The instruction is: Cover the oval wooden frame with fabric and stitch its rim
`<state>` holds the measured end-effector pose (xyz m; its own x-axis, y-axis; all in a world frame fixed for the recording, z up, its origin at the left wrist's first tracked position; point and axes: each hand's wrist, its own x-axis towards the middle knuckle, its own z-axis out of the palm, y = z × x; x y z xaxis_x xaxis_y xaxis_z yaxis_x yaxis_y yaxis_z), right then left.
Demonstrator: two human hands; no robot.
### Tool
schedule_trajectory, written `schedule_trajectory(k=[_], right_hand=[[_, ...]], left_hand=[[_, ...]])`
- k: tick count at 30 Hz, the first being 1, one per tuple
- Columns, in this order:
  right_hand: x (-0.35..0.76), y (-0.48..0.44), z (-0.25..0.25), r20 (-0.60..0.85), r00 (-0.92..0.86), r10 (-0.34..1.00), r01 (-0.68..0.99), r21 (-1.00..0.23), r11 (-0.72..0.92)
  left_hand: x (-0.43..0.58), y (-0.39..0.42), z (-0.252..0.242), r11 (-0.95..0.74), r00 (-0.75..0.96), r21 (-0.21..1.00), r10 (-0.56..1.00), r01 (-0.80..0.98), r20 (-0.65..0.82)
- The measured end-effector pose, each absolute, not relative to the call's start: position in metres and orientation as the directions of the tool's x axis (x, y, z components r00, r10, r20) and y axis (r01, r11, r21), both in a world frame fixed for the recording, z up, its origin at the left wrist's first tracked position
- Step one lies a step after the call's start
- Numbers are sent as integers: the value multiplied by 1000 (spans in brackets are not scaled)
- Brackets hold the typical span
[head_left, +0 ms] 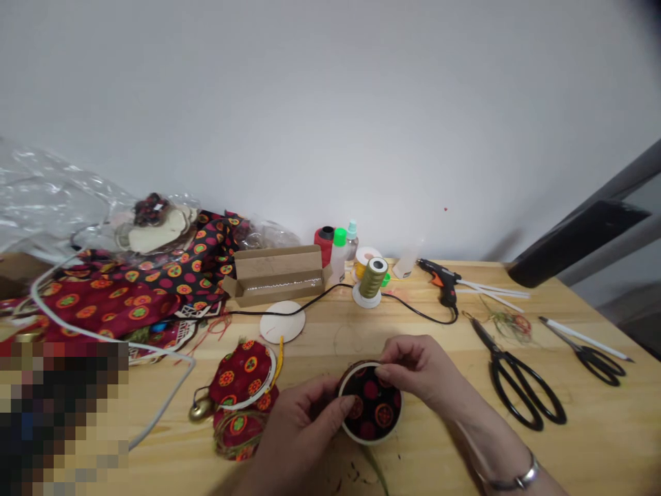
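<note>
Between my hands is a round disc [370,413] with a pale rim and dark fabric patterned in red and orange circles. My left hand [312,424] grips its left edge, the thumb lying on the fabric. My right hand [421,372] pinches its upper right edge with thumb and fingers. A green ribbon-like strip [376,465] trails below the disc. Left of my left hand lie dark red patterned fabric pieces [240,379], with a white curved edge, a coil of greenish cord [232,437] and a brass bell [200,408].
Large black scissors [516,379] and smaller scissors [593,355] lie to the right. Behind stand a glue gun [441,279], an olive thread spool [372,279], bottles and an open cardboard box [279,275]. A white disc [282,322] and heaped patterned fabric [129,293] are at left.
</note>
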<state>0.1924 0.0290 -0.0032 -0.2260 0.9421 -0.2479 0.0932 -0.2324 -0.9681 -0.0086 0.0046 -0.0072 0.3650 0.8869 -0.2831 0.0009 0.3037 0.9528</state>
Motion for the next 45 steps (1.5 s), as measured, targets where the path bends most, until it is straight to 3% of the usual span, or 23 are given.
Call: schedule_trajectory(k=[13, 20, 22, 25, 30, 35, 40, 45], right_hand=[[192, 28, -10, -268, -298, 916, 53, -963, -265], [194, 31, -13, -230, -313, 921, -14, -969, -246], [195, 33, -10, -191, -259, 947, 19, -981, -193], [193, 36, 4, -132, -169, 977, 237, -967, -90], [172, 49, 33, 55, -278, 959, 615, -757, 222], [137, 85, 32, 326, -507, 798, 685, -410, 603], [110, 121, 10, 295, -610, 735, 756, -61, 652], [104, 132, -6, 282, -614, 737, 774, 34, 632]], left_hand=[[-4, 1, -9, 331, 248, 943, 916, -27, -315], [-7, 2, -10, 339, 276, 941, 905, -7, -324], [-8, 3, -11, 351, 312, 936, 887, 24, -340], [-7, 3, -11, 373, 370, 925, 852, 67, -370], [-5, 2, -6, 352, 430, 921, 815, 166, -389], [-5, 1, -7, 367, 496, 909, 763, 195, -415], [-3, 0, -10, 386, 474, 893, 757, 232, -450], [-3, -1, -9, 381, 469, 885, 752, 266, -464]])
